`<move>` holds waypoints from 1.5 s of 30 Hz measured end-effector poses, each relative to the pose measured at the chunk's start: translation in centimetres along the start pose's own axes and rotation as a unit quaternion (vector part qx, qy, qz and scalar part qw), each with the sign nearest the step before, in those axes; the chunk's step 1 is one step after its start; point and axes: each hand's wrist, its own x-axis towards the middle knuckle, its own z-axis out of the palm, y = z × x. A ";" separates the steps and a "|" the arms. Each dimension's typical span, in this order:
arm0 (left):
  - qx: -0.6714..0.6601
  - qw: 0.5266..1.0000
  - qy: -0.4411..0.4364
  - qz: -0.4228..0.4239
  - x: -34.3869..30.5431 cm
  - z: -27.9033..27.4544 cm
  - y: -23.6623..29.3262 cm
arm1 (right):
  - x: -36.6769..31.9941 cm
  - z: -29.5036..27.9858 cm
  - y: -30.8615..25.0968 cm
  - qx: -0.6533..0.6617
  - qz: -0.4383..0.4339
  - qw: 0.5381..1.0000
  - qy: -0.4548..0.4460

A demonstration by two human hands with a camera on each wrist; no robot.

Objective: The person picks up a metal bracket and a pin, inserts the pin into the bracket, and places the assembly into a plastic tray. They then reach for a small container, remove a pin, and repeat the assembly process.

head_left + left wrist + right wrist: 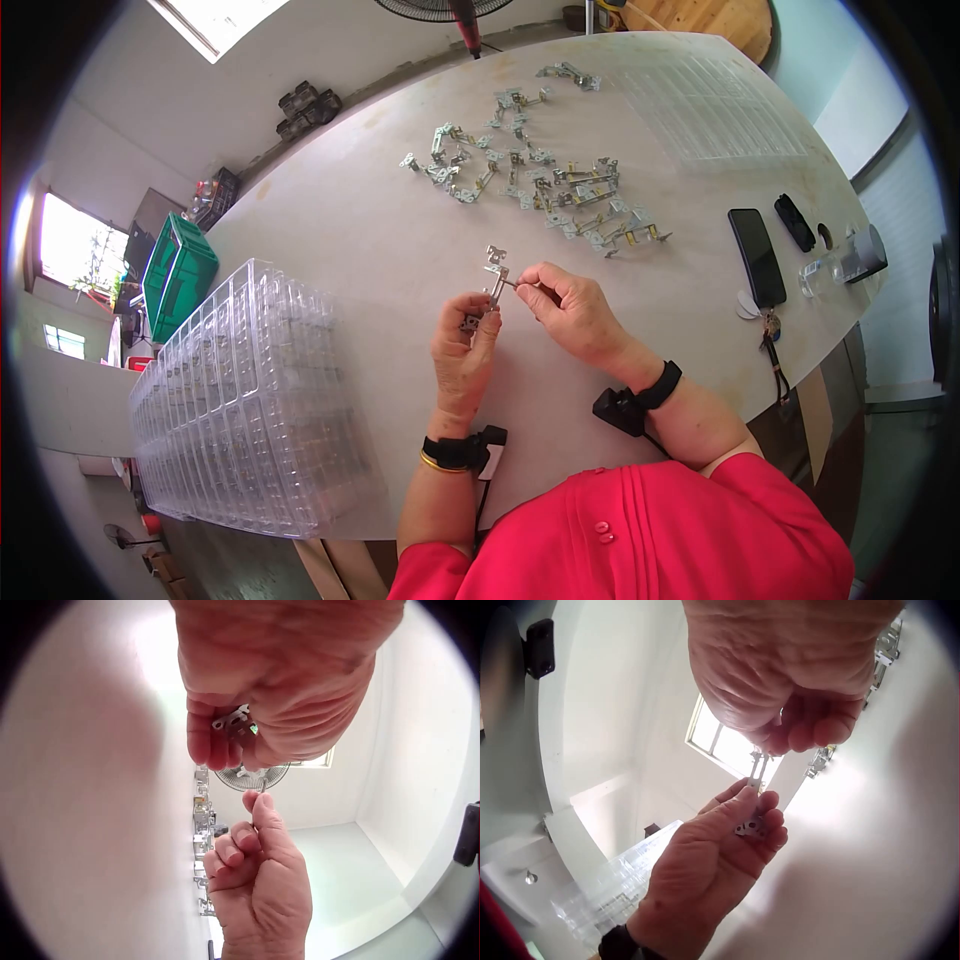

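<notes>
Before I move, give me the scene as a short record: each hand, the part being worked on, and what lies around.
left hand: grips the metal bracket
right hand: fingers pinch a thin metal piece
metal bracket: raised between the hands
thin metal piece: its end at the bracket's side
loose metal parts: scattered beyond the hands
stacked clear trays: left of the hands
phone: on the table, right side

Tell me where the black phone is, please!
In the head view, the black phone lies on the right side of the table, just left of the see-through container, with a dark strap near its bottom end.
</notes>
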 end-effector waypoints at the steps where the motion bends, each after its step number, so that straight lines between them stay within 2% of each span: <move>1: 0.000 1.000 0.000 0.000 0.0 0.0 -0.2 | 0.0 0.1 0.0 0.007 -0.005 1.000 0.010; 6: 0.063 0.998 0.005 0.029 0.0 -0.2 -1.0 | -0.1 -0.2 -0.6 -0.034 -0.015 0.999 0.010; 8: 0.064 0.997 0.006 0.031 0.0 -0.1 -0.8 | -0.2 -0.1 -0.2 -0.031 -0.020 0.999 -0.035; 11: 0.087 0.996 0.000 0.038 0.0 -0.1 -0.7 | -0.3 0.2 -0.7 -0.024 0.002 1.000 -0.005; 15: 0.123 0.991 -0.005 0.055 -0.1 0.1 -0.7 | -0.2 0.2 0.0 -0.020 0.003 1.000 -0.010; 18: 0.121 0.992 0.002 0.046 -0.2 0.3 -0.4 | -0.2 0.2 0.1 0.011 -0.013 0.999 -0.045; 20: 0.132 0.990 -0.003 0.054 -0.1 0.2 -0.5 | 0.0 -0.1 -0.2 -0.016 0.041 0.999 -0.007; 23: 0.144 0.988 -0.005 0.062 -0.1 0.1 -0.5 | -0.2 0.3 0.5 0.037 -0.008 0.997 -0.062; 26: 0.140 0.988 -0.003 0.061 -0.1 0.3 -0.5 | -0.1 0.0 0.1 0.022 0.037 0.998 -0.045; 29: 0.138 0.988 0.003 0.070 -0.1 0.1 -0.9 | -0.1 -0.2 0.1 0.036 0.009 0.996 -0.084; 31: 0.137 0.987 0.007 0.081 0.0 0.1 -0.9 | 0.0 -0.4 0.3 0.018 0.016 0.997 -0.068; 33: 0.095 0.995 0.032 0.015 -0.1 0.1 -0.4 | 0.3 -0.8 0.4 0.001 0.023 0.998 -0.053; 34: 0.096 0.995 0.032 0.016 -0.1 0.2 0.1 | 0.5 -1.1 0.5 0.032 0.065 0.996 -0.057; 35: 0.061 0.997 0.044 -0.024 0.0 0.3 0.8 | 0.6 -1.3 0.5 0.063 0.108 0.990 -0.059; 36: 0.026 0.996 0.056 -0.062 0.1 0.4 1.2 | 0.7 -1.4 0.6 0.064 0.108 0.990 -0.057; 38: 0.018 0.995 0.050 -0.087 0.2 0.2 1.4 | 0.9 -1.5 0.8 0.111 0.147 0.980 -0.070; 42: -0.013 0.988 0.054 -0.144 0.3 0.1 1.6 | 1.0 -1.5 1.3 0.142 0.157 0.975 -0.061; 45: 0.026 0.985 0.051 -0.165 0.5 0.1 2.6 | 1.1 -1.7 1.6 0.174 0.161 0.969 -0.064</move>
